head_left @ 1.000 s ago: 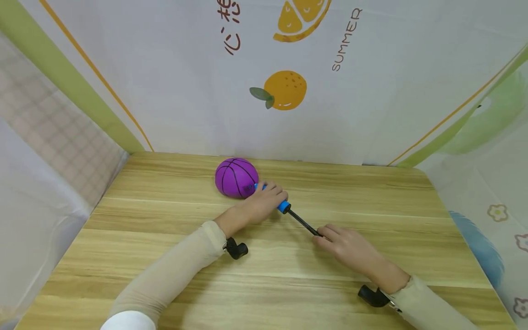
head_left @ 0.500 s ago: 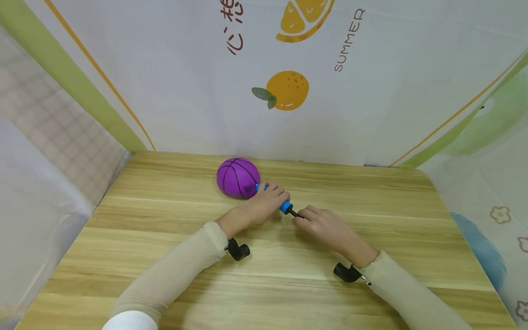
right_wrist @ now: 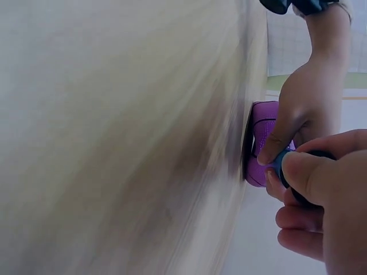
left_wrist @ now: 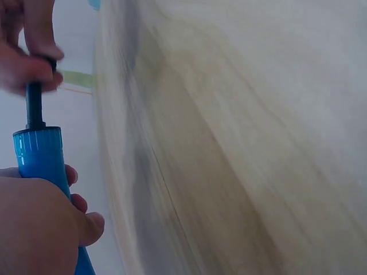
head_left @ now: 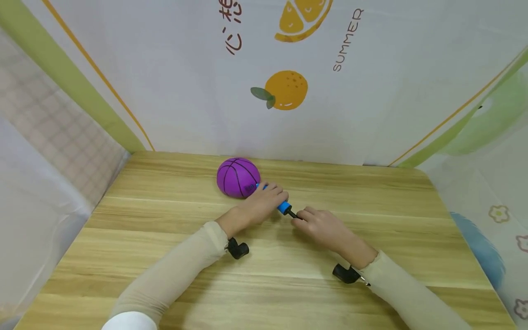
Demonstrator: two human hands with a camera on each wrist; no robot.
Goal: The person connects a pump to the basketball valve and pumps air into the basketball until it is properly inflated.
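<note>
A hand pump with a blue barrel (head_left: 283,207) and a black rod (head_left: 293,214) slants across the table's far half. My left hand (head_left: 264,202) grips the barrel, fingers wrapped round it in the left wrist view. At the rod's outer end my right hand (head_left: 323,230) holds the black handle (right_wrist: 309,189), which is mostly covered by its fingers. A purple ball (head_left: 238,178) with black basketball lines sits beyond my left hand, domed on top and low like a half-filled ball. The pump's far blue tip meets the ball's right side.
The wooden table (head_left: 264,284) reaches back to a white printed curtain (head_left: 185,91) with fruit drawings. More hanging cloth flanks it left and right. A small black camera (head_left: 238,249) is strapped at my left wrist, another black camera (head_left: 345,273) at my right.
My right hand has moved up and left toward the barrel, pushing the rod mostly in; it barely shifts over the last half second. Left hand and ball stay in place.
</note>
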